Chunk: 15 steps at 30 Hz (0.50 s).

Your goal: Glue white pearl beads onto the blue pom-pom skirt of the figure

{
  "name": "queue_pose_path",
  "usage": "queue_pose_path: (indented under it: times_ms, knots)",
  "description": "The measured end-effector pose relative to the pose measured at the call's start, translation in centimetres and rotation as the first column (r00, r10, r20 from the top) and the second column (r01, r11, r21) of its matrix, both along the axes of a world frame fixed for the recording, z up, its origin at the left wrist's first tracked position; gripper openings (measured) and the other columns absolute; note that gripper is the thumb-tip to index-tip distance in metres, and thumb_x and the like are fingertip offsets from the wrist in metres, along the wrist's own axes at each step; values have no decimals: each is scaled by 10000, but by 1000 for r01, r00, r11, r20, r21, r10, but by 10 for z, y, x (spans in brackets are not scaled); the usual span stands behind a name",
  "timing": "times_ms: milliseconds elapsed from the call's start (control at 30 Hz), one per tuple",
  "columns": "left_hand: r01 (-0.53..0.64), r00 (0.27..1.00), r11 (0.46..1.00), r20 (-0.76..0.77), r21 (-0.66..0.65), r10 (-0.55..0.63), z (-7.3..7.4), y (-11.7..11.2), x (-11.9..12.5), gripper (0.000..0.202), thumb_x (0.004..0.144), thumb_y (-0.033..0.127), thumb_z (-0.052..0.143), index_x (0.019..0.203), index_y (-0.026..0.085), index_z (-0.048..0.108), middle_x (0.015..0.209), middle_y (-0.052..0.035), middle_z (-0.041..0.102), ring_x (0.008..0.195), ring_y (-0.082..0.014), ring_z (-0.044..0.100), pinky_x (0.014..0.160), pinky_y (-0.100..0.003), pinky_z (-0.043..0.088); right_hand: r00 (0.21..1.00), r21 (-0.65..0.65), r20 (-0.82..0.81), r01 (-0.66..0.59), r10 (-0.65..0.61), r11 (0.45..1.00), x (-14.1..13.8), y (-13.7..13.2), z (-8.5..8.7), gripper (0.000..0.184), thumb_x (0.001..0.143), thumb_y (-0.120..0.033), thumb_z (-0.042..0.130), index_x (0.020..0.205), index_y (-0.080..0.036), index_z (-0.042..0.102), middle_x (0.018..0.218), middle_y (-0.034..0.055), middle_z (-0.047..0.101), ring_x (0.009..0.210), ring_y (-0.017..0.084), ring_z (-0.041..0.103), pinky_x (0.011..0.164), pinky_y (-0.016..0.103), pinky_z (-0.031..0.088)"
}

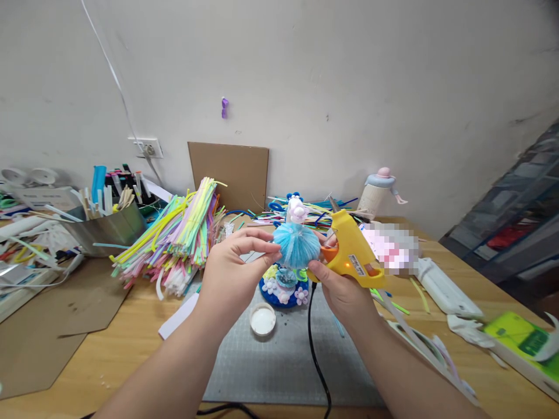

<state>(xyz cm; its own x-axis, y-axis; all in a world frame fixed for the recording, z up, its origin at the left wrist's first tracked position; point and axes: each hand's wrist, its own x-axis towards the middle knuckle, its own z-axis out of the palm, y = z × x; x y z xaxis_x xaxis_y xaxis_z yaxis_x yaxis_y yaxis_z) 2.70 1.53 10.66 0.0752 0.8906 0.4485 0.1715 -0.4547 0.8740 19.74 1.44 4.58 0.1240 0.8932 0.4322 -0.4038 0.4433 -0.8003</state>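
Observation:
Between my two hands is a light-blue fluffy ball [297, 245] with fine ribs, tied at its middle. The thumb and fingers of my left hand [238, 270] pinch its left edge. My right hand [345, 288] is wrapped around a yellow glue gun [351, 247] with a small orange light on; its metal nozzle points up and to the left. My right thumb lies close to the ball's right edge. Behind and below is a craft figure with a white-and-pink top [297, 210] and a dark-blue round base [283, 295] bearing several small flowers; the ball hides its middle.
A grey cutting mat [279, 366] lies under my hands, with a small white-filled dish [262, 320] on it. The gun's black cord [315, 355] crosses the mat. Bundled pipe cleaners [183, 233] and a metal container [107, 231] stand left; a bottle [375, 192] stands back right.

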Motion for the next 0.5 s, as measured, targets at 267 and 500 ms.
queue_pose_path:
  times_ms: [267,500]
  knots:
    - [-21,998,1000,-60,11,21,1,0,0,35,701,254,754,672,235,754,895,-37,694,884,-204,643,812,-359,510,1000,-10,9,30,-30,1000,-1,0,0,218,728,-253,777,860,-294,608,916,-27,748,1166,237,605,1027,442,470]
    - [-38,991,999,-129,19,40,2,-2,-1,32,709,238,739,681,228,749,915,-45,695,902,-212,646,827,-373,502,1000,13,-4,17,-17,1000,-1,-1,-1,260,756,-198,764,903,-304,578,980,-36,742,1185,217,585,1025,432,452]
